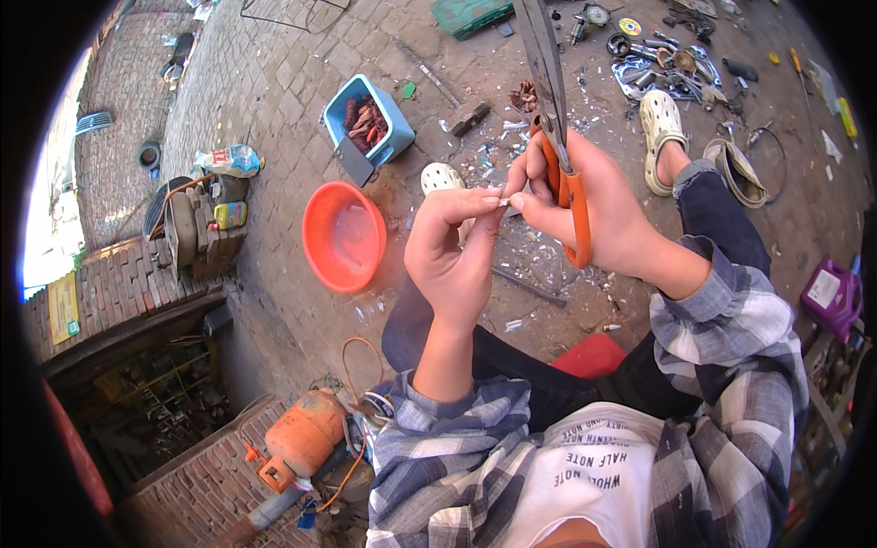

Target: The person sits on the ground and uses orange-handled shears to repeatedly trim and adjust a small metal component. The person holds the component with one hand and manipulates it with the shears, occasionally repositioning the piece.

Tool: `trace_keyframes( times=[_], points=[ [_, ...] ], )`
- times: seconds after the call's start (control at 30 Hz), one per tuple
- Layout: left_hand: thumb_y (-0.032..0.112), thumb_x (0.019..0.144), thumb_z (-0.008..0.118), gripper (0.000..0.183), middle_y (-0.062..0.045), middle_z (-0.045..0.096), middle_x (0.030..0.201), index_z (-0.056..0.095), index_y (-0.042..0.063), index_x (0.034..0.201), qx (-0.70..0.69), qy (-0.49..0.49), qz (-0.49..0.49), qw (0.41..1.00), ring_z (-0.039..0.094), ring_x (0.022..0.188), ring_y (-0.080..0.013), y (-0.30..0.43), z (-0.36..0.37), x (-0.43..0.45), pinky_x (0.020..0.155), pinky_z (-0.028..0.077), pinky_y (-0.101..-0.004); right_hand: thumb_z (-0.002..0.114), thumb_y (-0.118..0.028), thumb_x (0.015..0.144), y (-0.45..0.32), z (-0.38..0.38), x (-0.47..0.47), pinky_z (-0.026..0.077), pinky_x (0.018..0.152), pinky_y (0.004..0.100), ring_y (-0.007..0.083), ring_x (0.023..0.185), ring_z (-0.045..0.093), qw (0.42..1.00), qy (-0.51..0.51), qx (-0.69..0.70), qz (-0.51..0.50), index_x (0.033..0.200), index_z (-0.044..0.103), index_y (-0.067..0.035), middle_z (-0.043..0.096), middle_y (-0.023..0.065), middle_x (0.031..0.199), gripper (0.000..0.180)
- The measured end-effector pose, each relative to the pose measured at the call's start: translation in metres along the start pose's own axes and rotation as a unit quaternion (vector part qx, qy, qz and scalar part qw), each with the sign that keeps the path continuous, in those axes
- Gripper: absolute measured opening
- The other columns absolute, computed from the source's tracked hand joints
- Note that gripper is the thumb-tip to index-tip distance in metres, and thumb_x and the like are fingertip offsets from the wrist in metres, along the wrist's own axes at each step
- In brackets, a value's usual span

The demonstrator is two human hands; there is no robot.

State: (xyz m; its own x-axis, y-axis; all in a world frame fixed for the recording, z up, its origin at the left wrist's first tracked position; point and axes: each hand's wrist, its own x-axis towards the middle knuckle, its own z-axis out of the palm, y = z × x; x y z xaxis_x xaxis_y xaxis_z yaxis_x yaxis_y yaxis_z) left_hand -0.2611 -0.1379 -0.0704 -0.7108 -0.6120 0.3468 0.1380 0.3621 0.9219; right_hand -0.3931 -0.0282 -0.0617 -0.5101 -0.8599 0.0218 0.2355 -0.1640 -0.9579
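My left hand (452,246) and my right hand (596,198) meet at the fingertips over the ground, with a tiny whitish piece (504,202) pinched between them; what it is cannot be told. Large scissors (575,212) with orange-wrapped handles hang on my right hand, their long metal blades pointing away from me. Whether the blades are fully closed is unclear. Beyond my left hand stand an orange-red plastic basin (344,236) and a light blue bin (399,142) holding reddish-brown coiled bundles (365,123). Small white scraps (524,257) lie scattered on the ground below my hands.
A hammer (469,118) lies beyond the bin. Metal engine parts (668,65) are heaped at the upper right, near my shoe (661,130). A purple jug (831,294) stands at the right. At the lower left are an orange gas cylinder (306,431) and a brick wall edge (137,288).
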Motion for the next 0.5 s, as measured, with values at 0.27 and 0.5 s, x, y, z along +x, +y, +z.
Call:
trace_keyframes(
  times=[0.27,0.5],
  points=[
    [-0.006,0.084,0.063,0.017,-0.009,0.063,0.097,0.058,-0.001,0.1,-0.155,0.046,-0.181,0.97,0.062,0.088,-0.0149,0.009,0.012,0.005,0.079,0.051,-0.0265,0.064,-0.004,0.081,0.011,-0.002,0.002,0.047,0.065,0.024,0.0105,0.077,0.059,0.997,0.011,0.072,0.022,0.092,0.047,-0.001,0.061,0.0065,0.085,0.021],
    [0.002,0.087,0.063,0.016,-0.006,0.063,0.091,0.058,0.002,0.102,-0.285,0.035,-0.283,0.915,0.062,0.079,-0.0131,0.0,0.011,0.001,0.069,0.053,-0.0253,0.069,-0.012,0.081,0.012,-0.005,0.003,0.046,0.066,0.0227,0.0114,0.08,0.059,0.987,0.032,0.13,0.088,0.09,0.051,-0.003,0.063,0.0069,0.087,0.022]
  ],
)
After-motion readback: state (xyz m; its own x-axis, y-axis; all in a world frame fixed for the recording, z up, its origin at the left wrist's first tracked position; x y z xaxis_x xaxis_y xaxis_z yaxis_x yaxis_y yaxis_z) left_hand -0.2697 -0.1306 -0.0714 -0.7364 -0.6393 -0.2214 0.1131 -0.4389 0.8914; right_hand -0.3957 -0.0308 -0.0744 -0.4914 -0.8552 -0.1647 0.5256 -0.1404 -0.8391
